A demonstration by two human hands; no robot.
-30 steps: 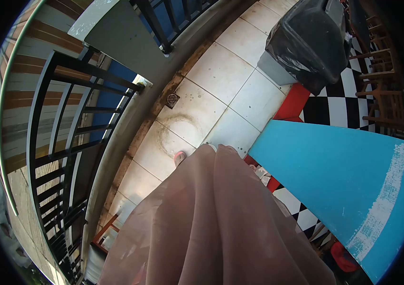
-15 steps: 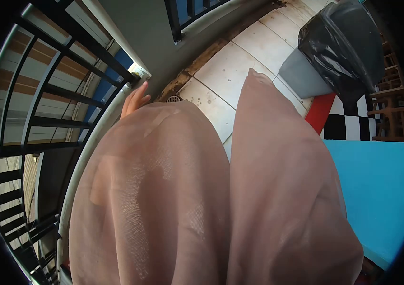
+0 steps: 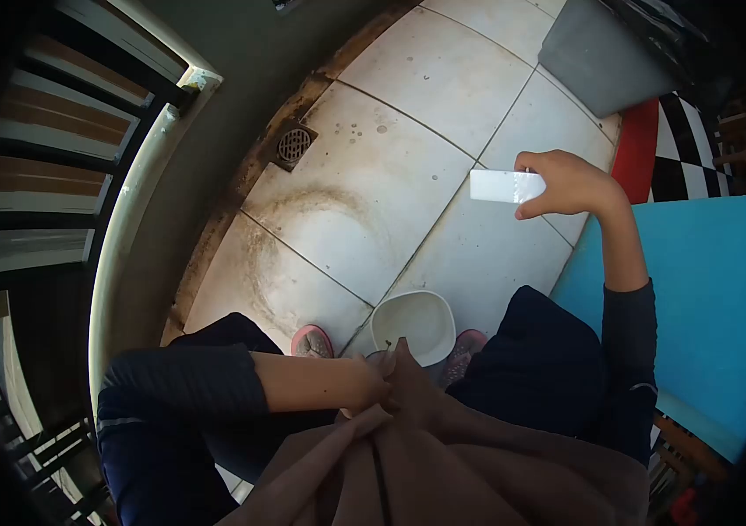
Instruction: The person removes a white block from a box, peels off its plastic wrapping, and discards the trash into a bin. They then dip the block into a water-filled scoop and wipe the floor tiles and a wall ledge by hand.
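My right hand (image 3: 570,184) reaches out over the floor tiles, its thumb and fingers closed on the edges of a flat white rectangular object (image 3: 495,186). What kind of thing that object is, I cannot make out. Close to my body, my left hand (image 3: 364,386) is closed on the gathered brown cloth (image 3: 412,386) that hangs from me. Something small and shiny shows by its fingertips, too blurred to name. Between my feet, just beyond the left hand, a white plastic basin (image 3: 417,320) stands on the floor, its near rim hidden by the cloth.
Stained white tiles (image 3: 443,70) lie ahead, with a drain grate (image 3: 294,145) by the wall. A grey bin (image 3: 601,61) with a black bag stands at upper right. To the right is a blue surface (image 3: 697,289). A black railing (image 3: 66,114) runs along the left.
The brown cloth that covered most of the view is drawn in towards my body. Both arms, the basin and my feet now show, and the white object in my right hand has come into view.
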